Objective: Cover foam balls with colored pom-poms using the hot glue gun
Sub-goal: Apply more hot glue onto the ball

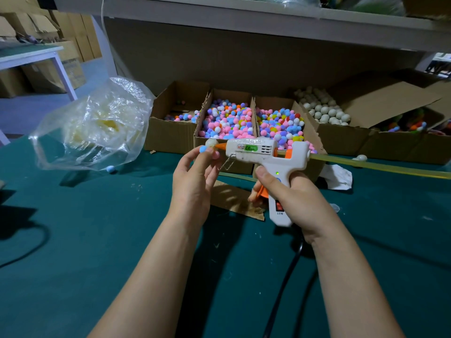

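Note:
My left hand (192, 176) pinches a small white foam ball (211, 143) at its fingertips, with a light blue pom-pom (203, 149) stuck on the ball's left side. My right hand (296, 193) grips the handle of a white hot glue gun (264, 152) with an orange trigger. Its orange nozzle touches the foam ball. A long yellowish glue stick (380, 165) juts out of the gun's back to the right. Behind the hands stand cardboard boxes of colored pom-poms (227, 120) and a box of white foam balls (324, 109).
A crumpled clear plastic bag (97, 123) stands at the left on the green table (97, 240). A loose blue pom-pom (111, 169) lies near it. A cardboard scrap (234, 198) lies under the hands. The gun's black cord (283, 289) runs toward me. A shelf overhangs the boxes.

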Demonstrator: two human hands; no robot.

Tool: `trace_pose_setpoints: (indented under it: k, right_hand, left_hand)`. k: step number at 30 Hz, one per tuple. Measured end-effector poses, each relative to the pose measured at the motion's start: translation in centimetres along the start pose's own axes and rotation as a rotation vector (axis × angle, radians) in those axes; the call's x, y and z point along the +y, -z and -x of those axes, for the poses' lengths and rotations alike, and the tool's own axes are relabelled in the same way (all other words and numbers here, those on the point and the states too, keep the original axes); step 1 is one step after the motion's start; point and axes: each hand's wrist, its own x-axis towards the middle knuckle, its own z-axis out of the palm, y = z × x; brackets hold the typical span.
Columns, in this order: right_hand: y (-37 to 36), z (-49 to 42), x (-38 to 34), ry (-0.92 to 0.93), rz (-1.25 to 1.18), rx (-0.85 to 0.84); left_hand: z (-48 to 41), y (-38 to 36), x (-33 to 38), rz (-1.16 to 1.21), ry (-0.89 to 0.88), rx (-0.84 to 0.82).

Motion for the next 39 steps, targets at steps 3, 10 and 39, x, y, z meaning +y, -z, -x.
trace_pose_setpoints:
  k: [3,10,39]
  right_hand:
    - [-0.01,0.05,-0.10,0.003,-0.002,-0.002]
    - [0.00,0.15,-0.18,0.004,0.001,0.005]
    - [-0.10,0.14,-0.22,0.008,-0.034,0.035]
  left_hand:
    - [-0.01,-0.04,-0.07,-0.001,-0.009,-0.006]
    - [-0.27,0.30,-0.02,-0.044,0.014,0.018]
    - [-0.27,0.25,-0.17,0.030,0.032,-0.021]
